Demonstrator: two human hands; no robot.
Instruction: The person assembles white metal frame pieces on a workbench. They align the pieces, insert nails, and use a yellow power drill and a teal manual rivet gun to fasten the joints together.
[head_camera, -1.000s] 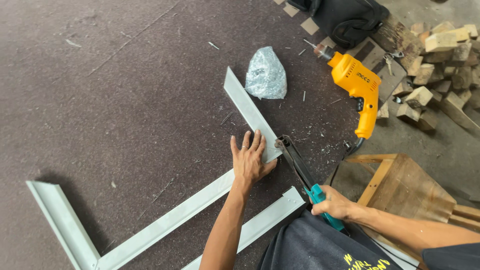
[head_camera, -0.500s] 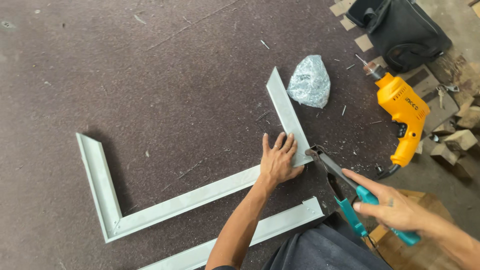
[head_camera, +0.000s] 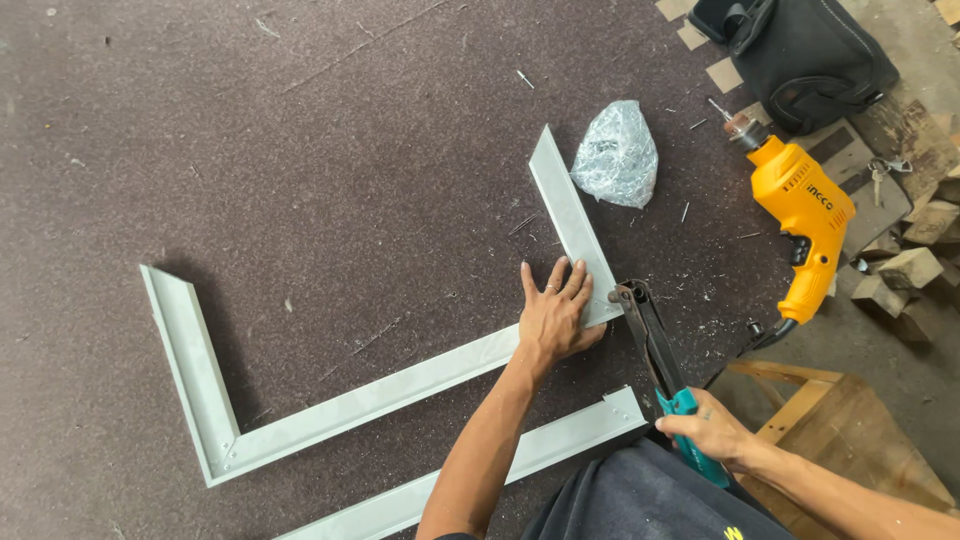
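Dark board (head_camera: 300, 150): left hand (head_camera: 553, 318) fingers spread flat on metal frame (head_camera: 400, 385) corner; right hand (head_camera: 712, 432) clenching riveter (head_camera: 655, 345) handle.

yellow drill (head_camera: 805, 215) | crinkled foil bag (head_camera: 616, 153) | black bag (head_camera: 800, 55) (top right) | wood offcuts (head_camera: 905, 275)

Head cam only — looks steeply down, close over dark floor (head_camera: 300, 150).
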